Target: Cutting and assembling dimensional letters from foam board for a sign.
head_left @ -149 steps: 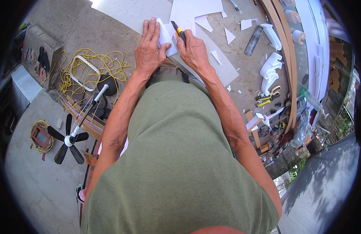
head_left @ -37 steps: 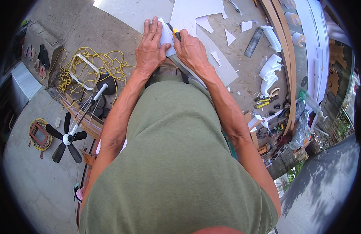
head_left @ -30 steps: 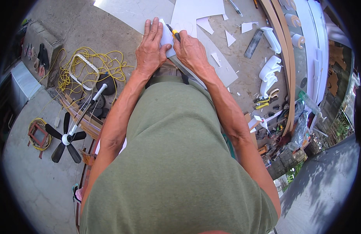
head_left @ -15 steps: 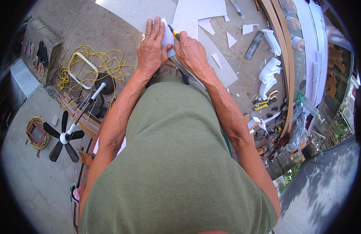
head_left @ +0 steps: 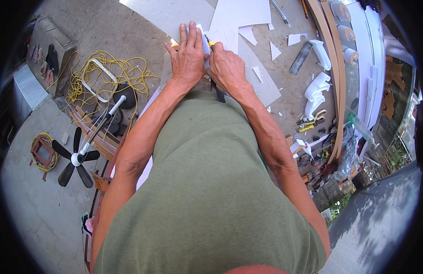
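My left hand lies flat with fingers spread, pressing on a small white piece of sheet. Close beside it, my right hand is closed around a yellow and black utility knife, whose blade end points away from me along that piece. Where exactly the blade touches is too small to tell. A larger white sheet with faint drawn curves lies just beyond my right hand. Under and around the hands are grey sheets.
To the right lie white offcuts, a dark flat bar, white curved shapes, scissors and a glue gun. Long brown strips bound that side. On the left are a tangled yellow cord and a standing fan.
My left hand has spread, its outermost finger now stretched out to the left. The knife stays in my right hand beside the white piece, and the whole view has shifted slightly.
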A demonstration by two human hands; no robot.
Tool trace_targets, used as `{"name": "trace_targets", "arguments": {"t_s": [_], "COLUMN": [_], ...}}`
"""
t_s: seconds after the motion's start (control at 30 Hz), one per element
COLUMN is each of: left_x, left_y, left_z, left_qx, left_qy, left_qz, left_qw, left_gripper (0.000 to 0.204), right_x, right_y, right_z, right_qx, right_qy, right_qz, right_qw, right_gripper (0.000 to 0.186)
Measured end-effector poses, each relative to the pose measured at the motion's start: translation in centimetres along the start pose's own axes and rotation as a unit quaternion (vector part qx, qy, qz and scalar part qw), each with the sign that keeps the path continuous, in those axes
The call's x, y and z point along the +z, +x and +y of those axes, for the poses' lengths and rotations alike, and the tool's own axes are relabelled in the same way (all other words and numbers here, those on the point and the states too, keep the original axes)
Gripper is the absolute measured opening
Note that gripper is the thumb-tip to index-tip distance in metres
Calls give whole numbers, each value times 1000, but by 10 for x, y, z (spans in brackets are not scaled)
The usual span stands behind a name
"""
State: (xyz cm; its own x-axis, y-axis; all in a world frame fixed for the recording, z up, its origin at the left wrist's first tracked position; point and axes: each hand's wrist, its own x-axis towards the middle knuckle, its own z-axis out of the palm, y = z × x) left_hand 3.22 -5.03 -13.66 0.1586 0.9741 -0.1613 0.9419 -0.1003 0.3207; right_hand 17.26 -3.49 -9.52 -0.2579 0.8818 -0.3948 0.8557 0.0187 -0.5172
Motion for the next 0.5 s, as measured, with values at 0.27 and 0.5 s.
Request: {"name": "trace_targets", "arguments": {"t_s": [0.27, 0.5], "left_x": [-1, -2], "left_y": [-1, -1], "left_z": [2, 2], "left_qx": [1, -1], "left_qy": [7, 18], "left_qz": [-5, 1], "left_qw": [1000, 1000], "left_gripper": [84, 86], "right_x": [6, -12], "right_y": [-8, -2], "right_z": [0, 0], "right_qx": [11, 23], "right_qy": [8, -9], "right_qz": [13, -53], "right_qw": [1000, 998], "right_gripper": [22, 24]}}
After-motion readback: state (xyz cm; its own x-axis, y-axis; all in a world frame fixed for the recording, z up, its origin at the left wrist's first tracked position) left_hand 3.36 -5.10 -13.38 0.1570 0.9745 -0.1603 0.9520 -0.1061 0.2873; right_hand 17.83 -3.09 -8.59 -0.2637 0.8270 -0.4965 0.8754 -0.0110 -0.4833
